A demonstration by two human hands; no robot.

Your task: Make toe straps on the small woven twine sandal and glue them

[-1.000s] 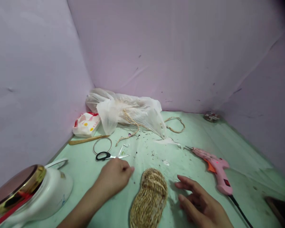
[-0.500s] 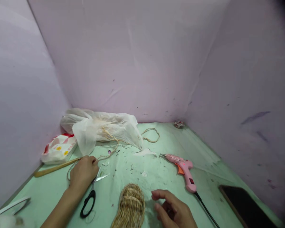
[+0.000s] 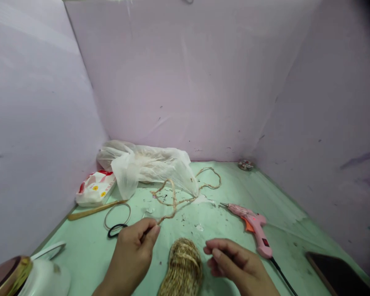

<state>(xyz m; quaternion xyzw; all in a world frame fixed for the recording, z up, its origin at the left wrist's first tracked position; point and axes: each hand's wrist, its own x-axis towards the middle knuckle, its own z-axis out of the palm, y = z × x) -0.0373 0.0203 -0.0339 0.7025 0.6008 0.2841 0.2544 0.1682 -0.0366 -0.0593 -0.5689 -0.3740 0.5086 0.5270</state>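
Observation:
My left hand is closed in a pinch on the end of a tan jute cord. The cord runs back in loops toward a white plastic bag. Black-handled scissors lie just left of that hand, partly hidden behind it. A woven jute piece lies on the green surface between my hands. My right hand hovers just right of the woven piece with its fingers curled and nothing seen in them.
A pink glue gun with a black cable lies to the right. A dark phone sits at the lower right. A red-and-white packet, a wooden stick, a thin ring and a white pot with gold lid are at left. Lilac walls enclose the surface.
My left hand has let go near the scissors, taken the cord's end and drawn it toward me, pulling more cord out of the bag. The camera has swung slightly left.

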